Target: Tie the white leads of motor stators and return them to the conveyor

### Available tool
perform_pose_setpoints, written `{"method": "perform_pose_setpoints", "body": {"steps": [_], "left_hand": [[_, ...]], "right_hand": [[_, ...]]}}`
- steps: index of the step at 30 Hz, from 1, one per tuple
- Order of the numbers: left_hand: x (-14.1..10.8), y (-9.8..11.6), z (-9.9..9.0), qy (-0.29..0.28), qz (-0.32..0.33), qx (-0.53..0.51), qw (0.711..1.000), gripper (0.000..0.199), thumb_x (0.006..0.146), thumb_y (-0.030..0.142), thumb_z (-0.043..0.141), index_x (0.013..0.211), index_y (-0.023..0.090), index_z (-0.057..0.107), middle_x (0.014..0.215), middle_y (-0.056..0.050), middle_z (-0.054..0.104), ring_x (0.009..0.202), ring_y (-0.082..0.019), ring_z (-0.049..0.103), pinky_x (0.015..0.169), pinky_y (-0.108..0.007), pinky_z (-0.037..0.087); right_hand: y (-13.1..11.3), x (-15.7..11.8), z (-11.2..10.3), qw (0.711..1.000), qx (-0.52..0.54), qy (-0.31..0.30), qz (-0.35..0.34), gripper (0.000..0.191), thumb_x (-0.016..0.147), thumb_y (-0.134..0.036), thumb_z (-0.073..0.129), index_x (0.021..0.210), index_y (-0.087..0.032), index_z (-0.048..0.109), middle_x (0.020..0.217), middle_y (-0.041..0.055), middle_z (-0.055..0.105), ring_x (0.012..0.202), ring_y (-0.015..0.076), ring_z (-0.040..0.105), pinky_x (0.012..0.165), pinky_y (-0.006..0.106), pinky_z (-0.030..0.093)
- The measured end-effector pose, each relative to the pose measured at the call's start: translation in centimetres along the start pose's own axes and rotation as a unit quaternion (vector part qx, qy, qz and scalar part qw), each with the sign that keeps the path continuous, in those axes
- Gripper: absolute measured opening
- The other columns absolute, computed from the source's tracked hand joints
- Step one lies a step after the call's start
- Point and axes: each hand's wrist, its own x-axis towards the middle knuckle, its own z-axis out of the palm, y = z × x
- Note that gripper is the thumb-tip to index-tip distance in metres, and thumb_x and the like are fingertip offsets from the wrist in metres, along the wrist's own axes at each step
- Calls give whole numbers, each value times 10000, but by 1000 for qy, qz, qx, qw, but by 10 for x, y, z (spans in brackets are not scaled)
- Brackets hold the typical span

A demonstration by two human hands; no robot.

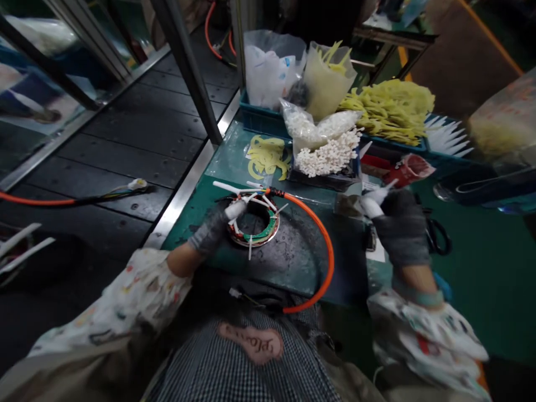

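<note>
A round stator-like ring (274, 226) with green and red windings lies on the green work surface. White ties stick out from it, and an orange cable (330, 254) curves from its top towards my lap. My left hand (215, 226), in a grey glove with a white-covered fingertip, grips the ring's left side. Over at the right, my right hand (402, 226) is closed, its white-covered fingertips pressed together beside small items on the surface. Whatever lies between those fingertips is too blurred to name.
Yellow curved strips (268, 156) lie behind the ring. Bundled white sticks (329, 153), bags, a heap of yellow pieces (389, 109) and white pointed pieces (448, 137) fill bins at the back. A red roll (412, 170) and black scissors (439, 237) are right. A roller conveyor (125, 148) runs left.
</note>
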Motion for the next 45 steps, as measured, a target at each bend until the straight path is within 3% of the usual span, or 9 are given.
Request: {"method": "perform_pose_setpoints", "body": {"steps": [3,7,10,14,20,25,31,40,45], "left_hand": [[28,11,-5,-77,55,77,993,616,832,659,958,1181,157,888,1083,-142,899,1164,-428,853,1102,-596,704],[39,15,-16,-94,140,189,967,608,905,670,913,1263,180,880,1101,-142,903,1108,-382,866,1051,-564,719],[16,11,-19,-89,199,245,945,621,1038,676,785,1435,200,819,1294,-158,879,1244,-361,842,1121,-529,700],[-28,1,-12,-80,309,273,908,505,1177,481,628,1648,304,675,1600,-129,748,1521,-334,707,1306,-521,598],[-57,-7,1,-96,410,385,822,534,1226,396,496,1760,416,506,1699,-53,675,1697,-290,528,1476,-578,352],[-58,-6,3,-99,424,451,779,528,1238,560,362,1659,370,619,1689,-47,687,1691,-283,534,1465,-578,336],[-55,-4,8,-95,420,416,801,511,1237,509,410,1698,381,587,1651,-53,716,1669,-281,558,1461,-530,334],[-41,15,26,-129,409,446,786,484,1213,442,480,1666,332,608,1639,-73,725,1606,-338,629,1361,-569,483],[-22,33,46,-157,377,470,782,435,1209,403,483,1530,238,725,1579,-113,763,1575,-351,662,1334,-544,553]], "right_hand": [[-44,-50,-7,995,35,-26,-84,299,1021,-600,688,1002,-301,698,916,72,794,791,289,762,750,498,679],[-90,-119,28,980,117,-102,-126,241,1079,-511,734,1165,-287,758,959,52,839,782,267,806,662,411,698],[-104,-151,52,977,125,-96,-146,261,1042,-429,787,1272,-308,810,961,78,860,825,326,832,699,456,740],[-105,-170,50,971,141,-112,-156,354,1066,-322,756,1414,-283,805,1008,78,897,838,320,870,772,452,772],[-105,-176,27,967,128,-124,-183,283,1041,-254,787,1308,-299,868,1185,74,915,1022,314,904,956,467,776],[-120,-165,24,970,137,-113,-167,325,1038,-351,816,1362,-371,836,1039,22,917,886,319,904,775,444,799],[-123,-158,24,968,105,-100,-207,166,1079,-329,765,1212,-286,856,1056,58,924,863,313,910,750,432,793],[-107,-149,6,977,81,-90,-175,276,1057,-293,807,1326,-350,792,1186,39,903,1109,310,885,1020,483,768],[-105,-136,-5,979,16,-71,-193,229,1054,-342,805,1281,-319,791,1066,45,906,910,305,891,799,433,775]]}}
